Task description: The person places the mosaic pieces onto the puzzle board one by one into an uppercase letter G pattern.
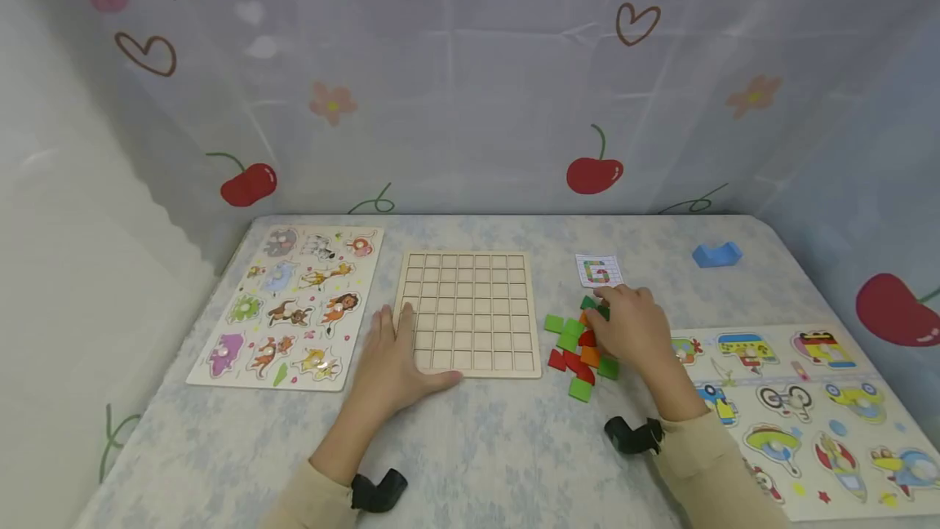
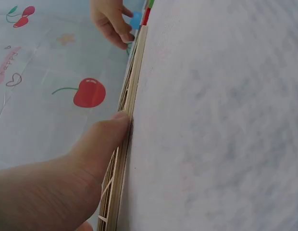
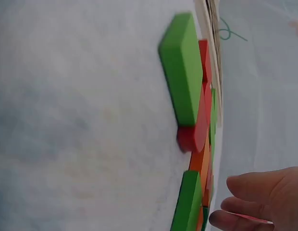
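Observation:
A pale wooden grid board (image 1: 473, 300) lies flat in the middle of the table, its square cells bare. My left hand (image 1: 389, 366) rests at its left side, fingers straight along the edge and thumb against the near edge. To the right of the board lies a loose cluster of green blocks (image 1: 580, 389), red blocks (image 1: 557, 360) and orange blocks (image 1: 590, 356). Over the far right of this cluster is my right hand (image 1: 631, 329). In the right wrist view its thumb and fingers are loosely bent and apart, with no block visible between them.
A small printed pattern card (image 1: 599, 271) lies beyond the blocks. An animal puzzle board (image 1: 286, 308) is at the left, a vehicle puzzle board (image 1: 808, 423) at the right. A blue curved block (image 1: 717, 255) sits at the back right. A printed curtain hangs behind the table.

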A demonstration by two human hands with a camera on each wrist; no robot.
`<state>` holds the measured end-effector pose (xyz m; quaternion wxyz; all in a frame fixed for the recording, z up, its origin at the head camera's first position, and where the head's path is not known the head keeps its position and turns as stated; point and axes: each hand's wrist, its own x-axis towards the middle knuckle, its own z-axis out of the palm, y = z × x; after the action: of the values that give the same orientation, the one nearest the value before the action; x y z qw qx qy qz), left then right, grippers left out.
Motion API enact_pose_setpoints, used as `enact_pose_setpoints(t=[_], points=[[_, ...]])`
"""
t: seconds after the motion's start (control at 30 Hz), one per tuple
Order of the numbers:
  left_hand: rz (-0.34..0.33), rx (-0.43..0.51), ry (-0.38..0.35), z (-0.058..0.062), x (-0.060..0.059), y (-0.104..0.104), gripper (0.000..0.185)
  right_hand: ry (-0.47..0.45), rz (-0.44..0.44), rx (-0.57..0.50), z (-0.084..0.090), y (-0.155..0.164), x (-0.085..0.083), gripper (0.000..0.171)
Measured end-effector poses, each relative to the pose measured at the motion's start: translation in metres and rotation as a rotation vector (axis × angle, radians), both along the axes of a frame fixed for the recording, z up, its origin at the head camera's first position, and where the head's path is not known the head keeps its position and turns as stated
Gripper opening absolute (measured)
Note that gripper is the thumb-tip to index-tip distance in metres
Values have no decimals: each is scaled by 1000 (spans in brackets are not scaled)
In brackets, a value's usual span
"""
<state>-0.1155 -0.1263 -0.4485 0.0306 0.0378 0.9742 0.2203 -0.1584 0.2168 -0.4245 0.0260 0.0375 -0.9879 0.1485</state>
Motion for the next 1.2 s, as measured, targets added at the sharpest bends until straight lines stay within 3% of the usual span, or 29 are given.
enact_pose_setpoints(t=[0.13, 0.47, 0.87, 1.2], points=[[10, 15, 17, -8, -1, -3, 138, -40, -6, -11, -2, 2, -9, 43], [-11, 17, 34, -20, -5, -7, 145, -36, -16, -108, -8, 0, -19, 31], [-2, 29, 64, -24, -6, -7, 146, -100, 5, -233, -5, 0, -25, 21], [-3, 24, 68, -27, -6, -7, 145, -171, 67, -404, 9, -30, -47, 21]])
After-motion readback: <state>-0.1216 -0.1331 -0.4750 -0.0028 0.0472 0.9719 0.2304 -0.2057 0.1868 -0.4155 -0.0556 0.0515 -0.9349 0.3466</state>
